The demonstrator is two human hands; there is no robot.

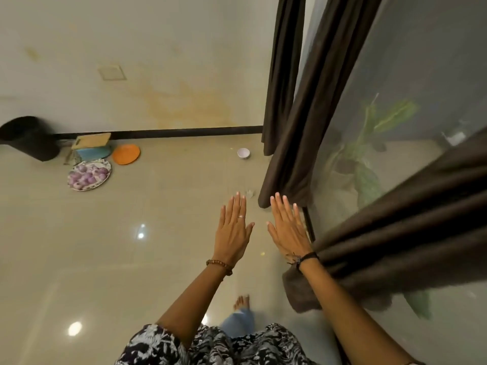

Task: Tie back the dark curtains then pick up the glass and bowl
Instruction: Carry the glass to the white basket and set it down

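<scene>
Both my hands stretch flat in front of me over the floor, fingers straight, holding nothing. My left hand (233, 227) wears a ring. My right hand (287, 225) hovers just left of a dark brown curtain (297, 143) that hangs loose to the floor. A second dark curtain (411, 233) hangs at the right, beside my right forearm. Another dark panel (282, 75) hangs in the corner. A small white bowl (243, 153) stands on the floor near the corner curtain. A small clear glass (249, 193) seems to stand just beyond my left fingertips; it is faint.
A glass door (395, 88) with plants behind it fills the right side. Along the far wall lie an orange plate (126, 154), a patterned plate of onions (89, 175), a wooden board on a blue box (91, 147) and a black bin (29, 138). My bare foot (242, 302) is below.
</scene>
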